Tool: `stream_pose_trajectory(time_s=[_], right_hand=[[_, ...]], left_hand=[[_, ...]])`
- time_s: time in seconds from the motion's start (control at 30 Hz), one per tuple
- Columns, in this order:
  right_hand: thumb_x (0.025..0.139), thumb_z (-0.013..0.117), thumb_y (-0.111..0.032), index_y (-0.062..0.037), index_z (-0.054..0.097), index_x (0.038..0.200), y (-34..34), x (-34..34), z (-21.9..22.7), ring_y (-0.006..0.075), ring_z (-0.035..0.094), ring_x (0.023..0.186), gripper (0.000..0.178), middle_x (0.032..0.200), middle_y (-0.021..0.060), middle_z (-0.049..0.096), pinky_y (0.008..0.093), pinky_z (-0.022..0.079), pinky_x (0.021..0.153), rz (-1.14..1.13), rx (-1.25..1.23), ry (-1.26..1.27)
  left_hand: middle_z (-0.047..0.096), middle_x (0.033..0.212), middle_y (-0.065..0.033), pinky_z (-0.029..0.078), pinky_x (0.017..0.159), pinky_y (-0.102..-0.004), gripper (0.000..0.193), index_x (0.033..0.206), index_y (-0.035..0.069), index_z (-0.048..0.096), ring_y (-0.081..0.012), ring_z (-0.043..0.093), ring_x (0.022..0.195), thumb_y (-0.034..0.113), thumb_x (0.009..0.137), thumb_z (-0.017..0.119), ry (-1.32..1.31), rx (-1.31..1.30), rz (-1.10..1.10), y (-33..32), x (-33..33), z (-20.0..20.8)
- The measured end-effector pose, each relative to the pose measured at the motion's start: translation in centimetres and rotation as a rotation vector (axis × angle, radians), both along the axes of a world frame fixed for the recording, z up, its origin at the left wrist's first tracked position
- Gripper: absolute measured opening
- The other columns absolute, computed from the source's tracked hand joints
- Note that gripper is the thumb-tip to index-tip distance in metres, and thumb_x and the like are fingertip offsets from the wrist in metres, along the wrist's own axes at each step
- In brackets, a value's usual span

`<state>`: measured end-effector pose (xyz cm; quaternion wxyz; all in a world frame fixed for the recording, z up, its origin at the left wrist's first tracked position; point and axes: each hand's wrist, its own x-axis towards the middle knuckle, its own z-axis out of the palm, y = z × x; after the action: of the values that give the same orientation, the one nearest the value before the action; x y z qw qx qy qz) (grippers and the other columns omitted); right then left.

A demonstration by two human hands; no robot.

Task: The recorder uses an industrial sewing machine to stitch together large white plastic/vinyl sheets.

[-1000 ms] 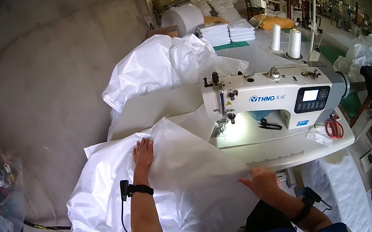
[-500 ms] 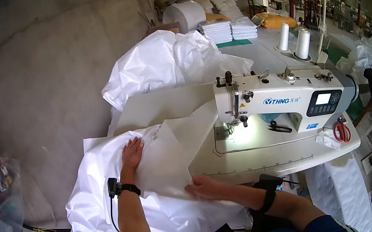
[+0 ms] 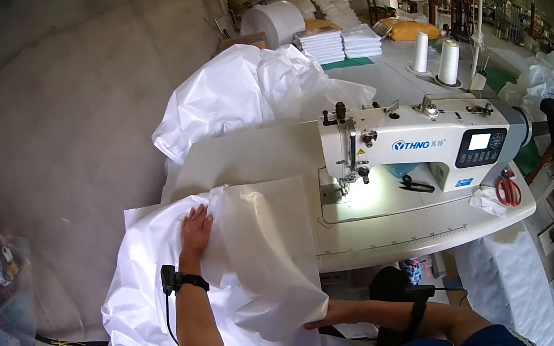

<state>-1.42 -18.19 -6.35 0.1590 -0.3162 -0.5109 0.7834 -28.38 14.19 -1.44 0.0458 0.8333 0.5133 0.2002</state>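
In the head view, I have the left hand (image 3: 197, 232) lying flat, fingers slightly spread, on a white sheet (image 3: 270, 244); it is pressed down and clenches nothing. The right hand (image 3: 337, 312) is lower, below the table's front edge, and I see it grasping the sheet's near right edge, its fingertips partly hidden. The sheet covers the front left corner of the table (image 3: 244, 153) and drapes over that front edge in loose folds. Right of it, just apart, stands a lit sewing machine (image 3: 404, 144), with black snips (image 3: 417, 185) under its arm. Red-handled scissors (image 3: 509, 193) lie by the table's front right corner. Along the back left edge I see a crumpled white bundle (image 3: 210, 103)
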Motion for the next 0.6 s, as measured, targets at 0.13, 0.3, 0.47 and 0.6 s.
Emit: stream_pose_trajectory(time_s=[0.13,0.3,0.47,0.6], right_hand=[[0.085,0.065,-0.020,-0.0057,0.041,0.132,-1.3,-0.6,6.1,0.0209,0.050,0.112,0.055,0.125,0.0107,0.051,0.0322,0.042,0.093,-0.220,0.152,0.144],[0.089,0.059,-0.024,-0.0011,0.044,0.126,-3.4,-2.0,1.7,0.0236,0.057,0.102,0.045,0.118,0.0132,0.053,0.0384,0.047,0.088,-0.411,-0.347,0.190],[0.089,0.058,-0.029,-0.0054,0.037,0.130,-5.7,-1.8,-3.4,0.0246,0.057,0.103,0.052,0.116,0.0112,0.054,0.0414,0.049,0.085,-0.561,-0.414,0.403],[0.084,0.062,-0.040,-0.0068,0.039,0.131,-5.3,-2.0,2.4,0.0206,0.052,0.109,0.062,0.120,0.0083,0.052,0.0397,0.049,0.083,-0.326,-0.160,0.279]], left_hand=[[0.052,0.129,-0.0108,0.032,0.103,-0.0353,0.043,0.123,0.009,0.055,-0.0289,0.048,0.119,0.037,0.093,0.044,-0.270,-0.203,0.129,0.2,-2.7,-0.8],[0.055,0.116,-0.0124,0.042,0.093,-0.0366,0.060,0.124,-0.001,0.048,-0.0297,0.052,0.106,0.050,0.092,0.042,-1.781,-0.425,0.045,-4.8,-4.3,2.4],[0.047,0.130,-0.0114,0.038,0.099,-0.0407,0.067,0.133,0.006,0.039,-0.0291,0.047,0.114,0.057,0.090,0.041,-2.017,-0.132,-0.202,-11.5,-9.1,10.5],[0.053,0.123,-0.0117,0.043,0.096,-0.0421,0.047,0.130,0.006,0.044,-0.0274,0.052,0.111,0.035,0.093,0.040,-1.796,-0.079,-0.545,-18.1,-12.7,20.9]])
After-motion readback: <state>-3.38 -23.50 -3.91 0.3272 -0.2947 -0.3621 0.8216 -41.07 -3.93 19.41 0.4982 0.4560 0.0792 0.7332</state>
